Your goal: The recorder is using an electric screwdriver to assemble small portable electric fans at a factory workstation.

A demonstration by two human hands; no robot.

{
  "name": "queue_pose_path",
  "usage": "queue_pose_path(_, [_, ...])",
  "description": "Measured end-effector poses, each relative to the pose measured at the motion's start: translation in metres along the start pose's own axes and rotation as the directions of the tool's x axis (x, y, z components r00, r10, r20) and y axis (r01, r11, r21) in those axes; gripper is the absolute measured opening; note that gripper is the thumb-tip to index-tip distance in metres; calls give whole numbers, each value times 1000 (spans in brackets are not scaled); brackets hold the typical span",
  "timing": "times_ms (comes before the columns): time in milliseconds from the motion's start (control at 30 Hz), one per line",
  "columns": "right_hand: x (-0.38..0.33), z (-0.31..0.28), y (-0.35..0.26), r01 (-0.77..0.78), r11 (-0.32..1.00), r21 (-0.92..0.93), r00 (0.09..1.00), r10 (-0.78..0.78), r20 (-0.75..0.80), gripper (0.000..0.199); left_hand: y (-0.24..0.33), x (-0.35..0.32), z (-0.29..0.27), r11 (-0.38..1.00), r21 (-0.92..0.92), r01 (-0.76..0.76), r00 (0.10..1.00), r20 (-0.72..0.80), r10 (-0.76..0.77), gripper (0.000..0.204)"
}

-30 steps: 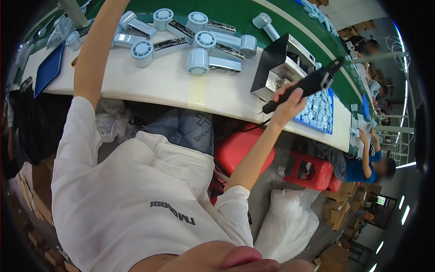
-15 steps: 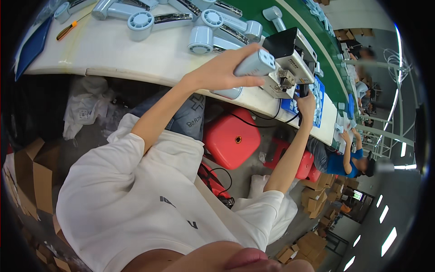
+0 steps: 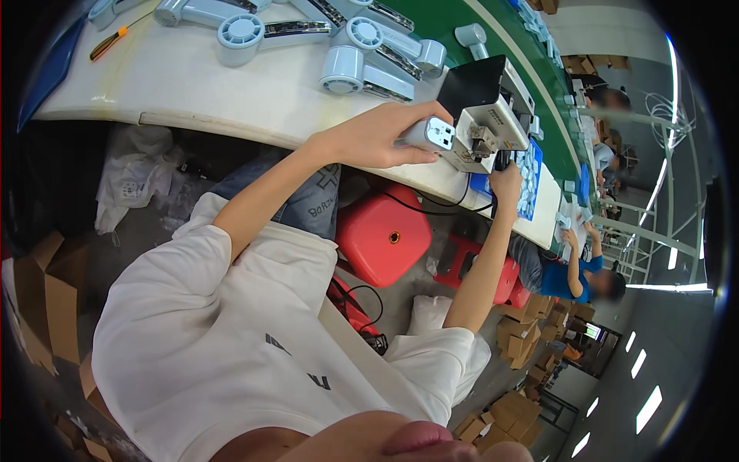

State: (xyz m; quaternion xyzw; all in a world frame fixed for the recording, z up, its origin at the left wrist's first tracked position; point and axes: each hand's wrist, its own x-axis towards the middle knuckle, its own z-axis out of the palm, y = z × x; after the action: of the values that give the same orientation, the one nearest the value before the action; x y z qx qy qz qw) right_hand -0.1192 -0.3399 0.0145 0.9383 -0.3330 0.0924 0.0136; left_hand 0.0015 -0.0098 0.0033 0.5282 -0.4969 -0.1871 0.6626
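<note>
My left hand [image 3: 373, 137] is closed around a light blue fan body [image 3: 422, 135] above the table's near edge. Its white end, with small dark openings, faces the bench machine. That machine [image 3: 500, 119] is a small white and black box, probably a screw feeder, with a metal mechanism on its front. Beside it, my right hand [image 3: 506, 185] is closed on a dark, slim tool [image 3: 502, 160], mostly covered by the fingers; its kind cannot be made out. Several light blue handheld fans [image 3: 240, 37] with round vented heads lie on the table to the left.
On the white table [image 3: 177, 85] lies an orange-handled screwdriver [image 3: 109, 43]. A blue tray [image 3: 529, 181] of small pale parts stands behind my right hand. Beyond runs a green belt [image 3: 450, 19]. Red stools [image 3: 385, 235] and cartons [image 3: 58, 300] stand below; a person in blue [image 3: 566, 277] works at right.
My left hand has lowered the fan body toward the table edge and turned it, so its end shows more fully. My right hand has shifted slightly left and down. The view has moved a little.
</note>
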Motion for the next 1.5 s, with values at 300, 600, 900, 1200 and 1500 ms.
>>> queue_pose_path(300, [-3,-11,8,-149,966,212,979,114,168,29,-2,3,11,997,-40,-59,996,-72,56,36])
queue_pose_path(600, [2,-2,6,-87,993,84,990,77,118,33,-3,4,13,998,-27,-55,997,-48,54,34])
queue_pose_path(900, [2,-12,19,-70,993,100,996,75,-51,38,-6,3,14,998,-46,-49,998,-52,46,35])
queue_pose_path(1200, [37,-4,187,-317,936,-153,948,308,-80,48,-6,9,15,993,-105,-54,996,-70,47,37])
queue_pose_path(1500, [1,-13,67,-146,978,151,989,139,60,41,-11,9,12,993,-115,-27,993,-119,14,38])
